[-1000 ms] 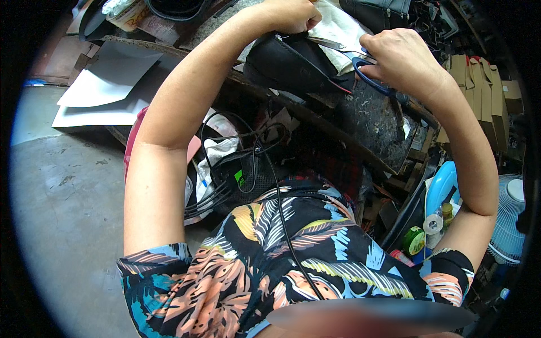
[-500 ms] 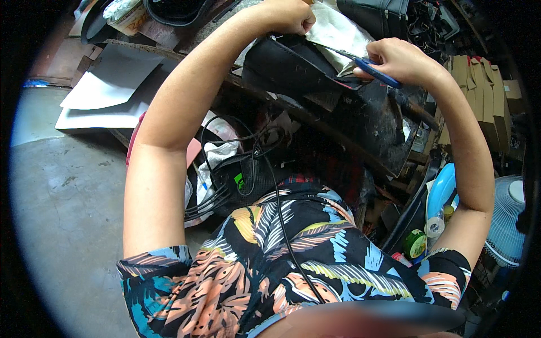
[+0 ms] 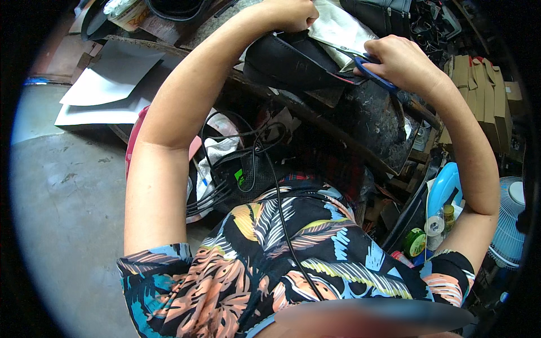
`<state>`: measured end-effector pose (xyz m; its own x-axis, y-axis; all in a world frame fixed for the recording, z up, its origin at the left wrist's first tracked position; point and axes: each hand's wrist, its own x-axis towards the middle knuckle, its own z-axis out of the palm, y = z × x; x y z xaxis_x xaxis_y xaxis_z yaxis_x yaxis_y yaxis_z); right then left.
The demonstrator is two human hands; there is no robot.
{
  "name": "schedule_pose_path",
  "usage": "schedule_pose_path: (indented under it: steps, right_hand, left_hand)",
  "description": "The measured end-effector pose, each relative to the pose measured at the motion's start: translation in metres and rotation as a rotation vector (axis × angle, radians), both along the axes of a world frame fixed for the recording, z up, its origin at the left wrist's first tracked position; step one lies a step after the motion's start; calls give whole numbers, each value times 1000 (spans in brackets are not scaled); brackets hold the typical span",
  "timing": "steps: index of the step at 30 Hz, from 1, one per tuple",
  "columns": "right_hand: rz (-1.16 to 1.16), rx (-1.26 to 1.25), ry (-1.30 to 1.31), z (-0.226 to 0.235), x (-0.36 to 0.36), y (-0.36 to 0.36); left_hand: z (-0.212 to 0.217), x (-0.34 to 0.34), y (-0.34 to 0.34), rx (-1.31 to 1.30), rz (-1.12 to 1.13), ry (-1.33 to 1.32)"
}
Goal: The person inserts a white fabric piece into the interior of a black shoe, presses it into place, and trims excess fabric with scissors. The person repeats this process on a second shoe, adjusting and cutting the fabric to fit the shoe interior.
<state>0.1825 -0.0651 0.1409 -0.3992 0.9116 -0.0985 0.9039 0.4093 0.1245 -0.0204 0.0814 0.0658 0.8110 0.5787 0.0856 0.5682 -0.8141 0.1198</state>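
Note:
My right hand [image 3: 397,62] is closed around a pair of blue-handled scissors [image 3: 378,78]. Their blades point left, over white fabric [image 3: 341,31] that lies against a black leather-like piece [image 3: 282,65] with a thin red line near its right end. At the top of the view, my left hand [image 3: 293,14] is curled shut where the fabric and the black piece meet. Its fingertips are partly hidden, so the exact edge it grips is hard to see. The black piece rests at the near edge of a dark, worn workbench [image 3: 375,121].
Beyond the hands sits a black bag [image 3: 377,14]. White sheets [image 3: 112,79] lie at the left and cardboard pieces [image 3: 482,101] stand at the right. Below them are a blue round object [image 3: 442,188] and a fan [image 3: 507,219]. A black cable [image 3: 277,197] hangs across my shirt.
My right hand has shifted slightly up, and the scissors' handles look further apart. The black piece has tilted a little; my left hand keeps its hold.

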Motion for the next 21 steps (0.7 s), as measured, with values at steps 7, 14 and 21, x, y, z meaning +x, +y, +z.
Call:
schedule_pose_path:
  steps: [7, 14, 21]
  right_hand:
    - [-314, -268, 458, 7, 32, -5]
    - [-535, -194, 891, -25, 70, -82]
    - [-857, -67, 1166, -62, 76, -158]
  left_hand:
    - [-9, -9, 13, -242, 7, -525]
    - [45, -75, -33, -421, 132, -376]
    - [43, -69, -35, -320, 116, -293]
